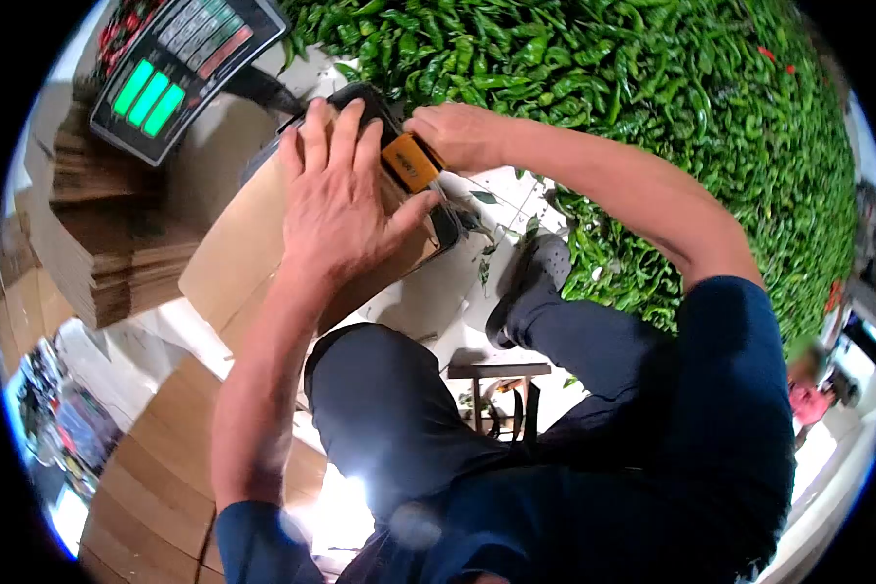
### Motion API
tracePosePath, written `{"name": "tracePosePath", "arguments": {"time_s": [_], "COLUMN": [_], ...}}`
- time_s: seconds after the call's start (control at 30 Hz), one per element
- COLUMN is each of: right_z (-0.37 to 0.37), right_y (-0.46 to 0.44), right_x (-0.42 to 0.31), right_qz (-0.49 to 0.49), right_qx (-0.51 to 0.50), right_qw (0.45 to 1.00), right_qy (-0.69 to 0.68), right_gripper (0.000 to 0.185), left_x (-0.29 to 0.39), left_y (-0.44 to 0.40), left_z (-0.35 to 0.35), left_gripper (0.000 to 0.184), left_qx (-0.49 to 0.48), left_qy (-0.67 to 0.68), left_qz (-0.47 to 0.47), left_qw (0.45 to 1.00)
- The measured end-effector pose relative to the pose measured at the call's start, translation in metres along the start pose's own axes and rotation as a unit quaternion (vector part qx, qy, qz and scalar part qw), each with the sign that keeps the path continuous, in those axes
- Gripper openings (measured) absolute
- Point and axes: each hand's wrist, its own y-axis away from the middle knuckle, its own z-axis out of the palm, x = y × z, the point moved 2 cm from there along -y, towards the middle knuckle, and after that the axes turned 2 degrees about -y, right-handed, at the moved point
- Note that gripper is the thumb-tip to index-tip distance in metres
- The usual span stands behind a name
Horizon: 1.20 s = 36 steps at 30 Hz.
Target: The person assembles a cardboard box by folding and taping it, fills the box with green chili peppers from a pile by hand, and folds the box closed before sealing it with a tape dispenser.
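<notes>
Spread fingers of my left hand [336, 200] press flat on a brown cardboard piece [238, 248], which lies over a dark platform with rounded corners [445, 226]. My right hand [453, 138] is curled at the far edge of that platform, closed on an orange tool [412, 163] with dark markings. The tool rests between the two hands, close to my left thumb. The fingertips of my right hand are partly hidden behind it.
A scale display [187, 66] with green digits stands at upper left, above stacked cardboard [117, 243]. Green peppers [594, 68] cover the floor ahead and right. A small stool [499, 371] is between my legs. A person [808, 394] is at far right.
</notes>
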Motion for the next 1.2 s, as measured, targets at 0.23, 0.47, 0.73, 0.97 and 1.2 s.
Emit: {"name": "tracePosePath", "arguments": {"time_s": [0.23,0.47,0.73,0.97,1.2], "right_z": [0.046,0.019,-0.022,-0.071,0.035], "right_y": [-0.01,-0.071,-0.066,0.059,-0.047], "right_x": [0.028,-0.037,-0.052,0.04,-0.064], "right_qz": [0.13,0.121,0.1,0.444,0.043], "right_qx": [-0.083,-0.409,-0.23,0.169,0.411], "right_qw": [0.987,0.817,0.895,0.82,0.111], "right_qy": [0.04,0.388,0.368,-0.318,-0.904], "right_gripper": [0.025,0.036,0.024,0.03,0.049], "left_x": [0.0,-0.022,-0.018,-0.122,-0.179], "left_y": [0.0,-0.004,-0.029,0.132,0.292], "left_z": [-0.002,0.027,0.003,0.002,0.118], "left_gripper": [0.069,0.068,0.055,0.05,0.071], "left_qx": [-0.003,0.105,-0.057,0.045,0.157], "left_qy": [-0.031,-0.043,-0.037,-0.111,0.643], "left_qz": [-0.006,-0.155,-0.273,-0.178,-0.59], "left_qw": [0.999,0.981,0.959,0.977,0.462]}}
